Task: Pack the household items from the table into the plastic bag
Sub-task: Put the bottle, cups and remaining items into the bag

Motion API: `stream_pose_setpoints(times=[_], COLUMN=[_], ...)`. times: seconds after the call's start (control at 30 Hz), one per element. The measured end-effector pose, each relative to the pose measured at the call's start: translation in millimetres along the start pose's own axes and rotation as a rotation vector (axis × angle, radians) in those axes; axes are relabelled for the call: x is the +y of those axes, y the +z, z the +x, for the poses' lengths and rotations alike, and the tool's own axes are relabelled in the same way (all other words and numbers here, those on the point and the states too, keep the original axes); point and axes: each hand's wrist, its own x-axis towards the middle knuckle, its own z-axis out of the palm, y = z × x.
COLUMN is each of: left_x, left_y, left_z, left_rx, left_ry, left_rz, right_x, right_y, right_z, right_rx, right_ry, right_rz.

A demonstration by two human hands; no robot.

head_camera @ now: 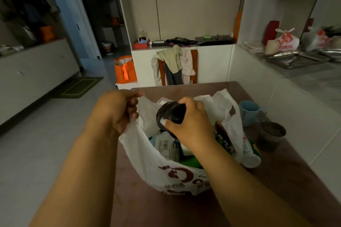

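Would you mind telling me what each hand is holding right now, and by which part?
The left hand grips the plastic bag by its upper rim. The right hand grips a dark round container around its side, above the bag.

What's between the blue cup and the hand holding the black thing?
In the head view, the white plastic bag's far side lies between the blue cup and the right hand.

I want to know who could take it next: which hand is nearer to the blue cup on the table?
Right. The right hand, gripping a dark round container over the plastic bag, is closer to the blue cup. The left hand holds the bag's far-side handle.
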Motion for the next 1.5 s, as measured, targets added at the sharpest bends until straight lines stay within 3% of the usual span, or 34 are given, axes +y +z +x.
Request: stream_pose_setpoints(times=[0.1,0.27,0.33,0.4,0.47,0.53,0.6,0.67,0.8,0.97,1.13,1.27,1.33,1.4,1.43,1.5], left_x=[5.5,3.6,2.6,2.5,1.9,1.4,0.6,0.0,0.3,-0.2,-0.7,-1.1,-0.8,-0.6,-0.3,0.3], left_y=[14.0,17.9,18.6,21.7,25.8,28.5,30.8,33.8,35.9,32.4,34.9,35.0,34.2,33.2,32.9,32.6], left_z=[1.3,6.3,6.9,7.2,8.8,10.6,14.1,17.9,22.8,23.1,22.2,19.6,18.3,16.6,16.1,15.0], left_rx=[-0.014,-0.062,-0.107,-0.136,-0.150,-0.153,-0.142,-0.130,-0.126,-0.114,-0.122,-0.116,-0.122,-0.134,-0.140,-0.150], left_ry=[-0.014,0.001,0.008,0.020,0.028,0.030,0.032,0.029,0.040,0.046,0.047,0.030,0.019,0.010,0.008,0.006], left_rz=[-0.036,-0.098,-0.093,-0.070,-0.049,-0.041,-0.036,-0.027,-0.025,-0.035,-0.079,-0.120,-0.153,-0.178,-0.187,-0.202], right_x=[-4.1,-4.2,16.1,52.0,103.5,155.7,196.3,220.9,241.0,258.0,209.9,123.6,79.5,40.4,24.8,6.7], right_y=[-4.7,-79.3,-112.0,-128.3,-124.1,-100.5,-68.2,-40.1,-6.8,-11.2,-62.3,-115.9,-137.7,-143.8,-137.7,-110.2], right_z=[-5.2,-29.8,-24.9,-7.4,14.6,29.4,34.2,34.2,30.4,38.3,46.7,37.1,16.4,-5.3,-12.3,-20.2], right_rx=[-0.059,0.419,0.640,0.744,0.663,0.414,0.166,0.021,0.068,0.061,0.262,0.304,0.134,-0.207,-0.389,-0.651], right_ry=[-0.078,-0.353,-0.306,-0.107,0.190,0.500,0.682,0.804,0.999,1.033,0.796,0.478,0.198,-0.054,-0.109,-0.045], right_rz=[-0.137,0.186,0.170,0.099,0.026,-0.043,0.011,-0.019,0.166,0.341,0.578,0.980,1.189,1.426,1.517,1.599])
